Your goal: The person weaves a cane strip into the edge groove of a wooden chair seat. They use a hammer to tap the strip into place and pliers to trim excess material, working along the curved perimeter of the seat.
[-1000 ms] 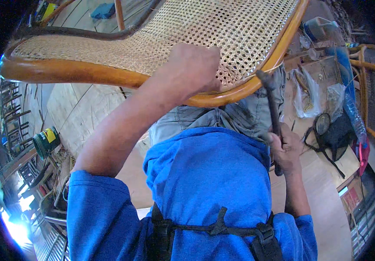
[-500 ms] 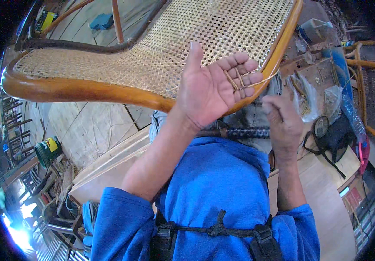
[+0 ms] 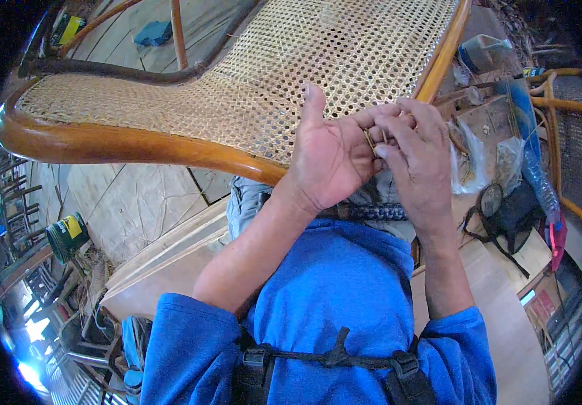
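Note:
My left hand is turned palm up in front of the woven cane seat of a wooden chair, fingers curled around a few thin pale pins. My right hand meets it from the right, fingertips pinching at those pins. The chair's curved brown wooden rim runs just behind both hands. Below the hands a hammer's dark textured handle lies across my lap; its head is hidden.
A green can stands on the floor at the left. At the right are clear plastic bags, a blue plastic bottle, a black round wire object, a red-handled tool and a rattan frame.
My left hand left the chair rim and turned palm up. My right hand let go of the hammer, now lying on my lap, and moved onto the left hand's fingers.

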Motion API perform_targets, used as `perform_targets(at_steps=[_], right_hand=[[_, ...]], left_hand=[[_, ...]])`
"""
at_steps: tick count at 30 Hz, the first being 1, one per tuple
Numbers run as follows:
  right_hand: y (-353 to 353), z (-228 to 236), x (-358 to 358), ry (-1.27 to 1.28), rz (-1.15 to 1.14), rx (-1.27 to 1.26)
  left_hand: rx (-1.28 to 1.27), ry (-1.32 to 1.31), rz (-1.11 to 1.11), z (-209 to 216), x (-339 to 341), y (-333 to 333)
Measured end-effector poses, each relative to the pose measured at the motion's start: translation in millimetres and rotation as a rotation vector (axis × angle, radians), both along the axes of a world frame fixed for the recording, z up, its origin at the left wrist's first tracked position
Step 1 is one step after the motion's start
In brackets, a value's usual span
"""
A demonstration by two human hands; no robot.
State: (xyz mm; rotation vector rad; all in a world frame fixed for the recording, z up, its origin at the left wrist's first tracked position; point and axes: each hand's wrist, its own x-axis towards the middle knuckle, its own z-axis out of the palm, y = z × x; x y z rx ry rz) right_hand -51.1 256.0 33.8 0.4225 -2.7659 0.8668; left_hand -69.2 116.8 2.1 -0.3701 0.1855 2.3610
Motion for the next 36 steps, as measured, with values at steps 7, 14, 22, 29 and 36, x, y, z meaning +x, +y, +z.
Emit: perform_targets(at_steps=[7, 14, 22, 29, 36], right_hand=[[20.6, -7.9, 5.5, -0.347, -0.198, -0.591], [73.8, -3.7, 22.2, -0.373, -0.307, -0.665], [159.1, -127.4, 160.9, -0.669, -0.63, 0.117], [153.3, -161.6, 184.9, -0.689, -0.627, 0.049], [173.7, -206.8, 193.3, -0.772, -0.348, -0.232]], left_hand=[[-0.422, 0.247, -0.147, -2.0, 5.6, 11.1], [-0.595, 0.365, -0.311, 1.9, 9.0, 42.5], [-0.419, 0.161, -0.391, -3.5, 19.5, 51.3], [-0.418, 0.217, -0.416, 0.2, 28.4, 51.1], [-0.46, 0.229, -0.548, -1.6, 41.2, 73.1]])
